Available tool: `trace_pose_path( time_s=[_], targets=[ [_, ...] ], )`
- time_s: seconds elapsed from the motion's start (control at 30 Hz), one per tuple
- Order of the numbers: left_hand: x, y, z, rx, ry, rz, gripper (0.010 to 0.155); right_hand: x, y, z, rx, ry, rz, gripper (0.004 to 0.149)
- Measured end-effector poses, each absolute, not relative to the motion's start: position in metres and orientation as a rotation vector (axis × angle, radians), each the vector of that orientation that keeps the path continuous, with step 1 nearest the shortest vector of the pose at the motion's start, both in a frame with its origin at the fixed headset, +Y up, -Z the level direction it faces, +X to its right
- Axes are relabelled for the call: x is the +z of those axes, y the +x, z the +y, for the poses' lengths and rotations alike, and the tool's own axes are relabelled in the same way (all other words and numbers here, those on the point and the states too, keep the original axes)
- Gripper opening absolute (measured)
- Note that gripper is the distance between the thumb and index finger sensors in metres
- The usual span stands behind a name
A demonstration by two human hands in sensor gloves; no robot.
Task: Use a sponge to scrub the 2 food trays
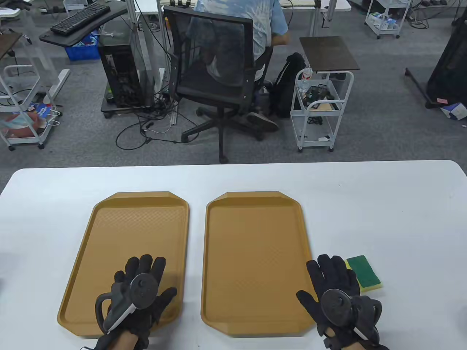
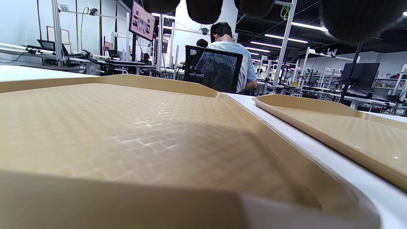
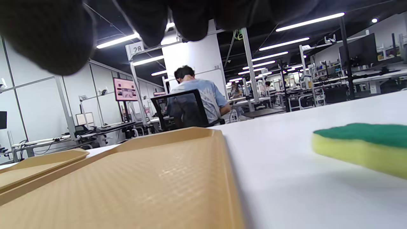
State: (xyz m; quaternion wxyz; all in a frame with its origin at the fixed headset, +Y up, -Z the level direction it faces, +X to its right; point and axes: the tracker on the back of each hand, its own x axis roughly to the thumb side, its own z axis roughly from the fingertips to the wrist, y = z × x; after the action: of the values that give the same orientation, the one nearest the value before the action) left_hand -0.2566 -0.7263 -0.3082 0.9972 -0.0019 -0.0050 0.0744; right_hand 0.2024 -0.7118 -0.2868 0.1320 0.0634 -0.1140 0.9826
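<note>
**Sponge not yet picked up; both trays unscrubbed**

Table view. We see two tan rectangular plastic food trays lying side by side on the white surface (image 1: 383, 204), apart by a narrow strip: the left tray (image 1: 135, 233) and the right tray (image 1: 251, 248). The left hand (image 1: 140, 288) lies over the near end of the left tray, fingers spread and straight, gripping nothing. The right hand (image 1: 337, 291) rests at the right tray's near right corner, fingers extended, holding nothing. The yellow sponge with a green scouring face (image 1: 364, 274) lies green side up on the surface, just beside the right hand's fingertips; whether they touch it we cannot tell. We judge the task at its first step. Next move calls for the right hand to curl round the sponge and carry it onto a tray; the left hand looks placed to steady its tray.

Left wrist view. Low over the left tray's textured floor (image 2: 127, 127); the right tray's rim (image 2: 318, 105) across the white strip. Dark fingertips (image 2: 203, 9) hang from the top, clear of the tray.

Right wrist view. The sponge (image 3: 362, 146) sits near, right of the right tray's edge (image 3: 178, 178). Fingertips (image 3: 47, 35) overhead, nothing in them.

Room: open workshop, grey carpet, a person seated in a black mesh chair (image 1: 215, 69), a white wheeled cart (image 1: 321, 109).
</note>
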Motion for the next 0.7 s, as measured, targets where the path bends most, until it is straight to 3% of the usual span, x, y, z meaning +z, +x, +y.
trace_pose_path(
  time_s=[0.4, 0.7],
  targets=[
    [-0.309, -0.259, -0.727, 0.166, -0.009, 0.004, 0.084, -0.291, 0.219, -0.708, 2.820, 0.090, -0.327, 0.078],
    [-0.309, -0.260, -0.727, 0.159, -0.014, 0.008, 0.084, -0.303, 0.270, -0.715, 2.782, -0.268, -0.232, 0.075]
  ],
)
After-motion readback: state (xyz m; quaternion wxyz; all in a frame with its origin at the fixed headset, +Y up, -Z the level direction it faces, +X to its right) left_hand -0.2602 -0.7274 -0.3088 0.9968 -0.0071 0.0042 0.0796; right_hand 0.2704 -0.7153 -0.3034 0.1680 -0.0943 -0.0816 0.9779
